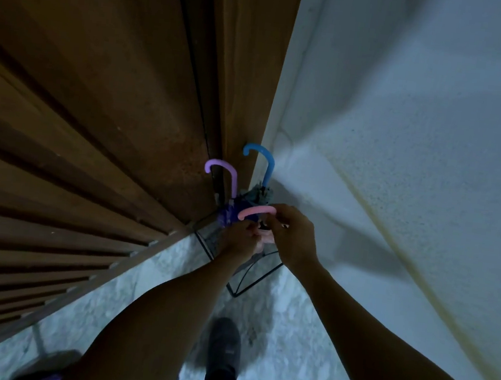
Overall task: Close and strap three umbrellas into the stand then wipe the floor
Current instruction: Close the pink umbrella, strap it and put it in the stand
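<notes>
Nearest the camera, a dark shoe [225, 340] stands on the pale speckled stone floor [287, 350], with both bare forearms reaching forward above it. The left hand [242, 239] and the right hand [292, 236] meet over the black wire umbrella stand [251, 279], which sits on the floor in the corner. Both hands have their fingers curled in, pinching at something small and dark just under the pink curved handle [256, 211] of the closest umbrella; what they pinch is too small and shadowed to make out. Just beyond, the folded purple umbrella with a lilac hooked handle [223, 171] stands upright in the stand, and beside it the grey folded umbrella with a blue hooked handle [262, 160]. Behind these rise the brown slatted wooden door [96, 109] on the left and the white textured wall [406, 129] on the right.
</notes>
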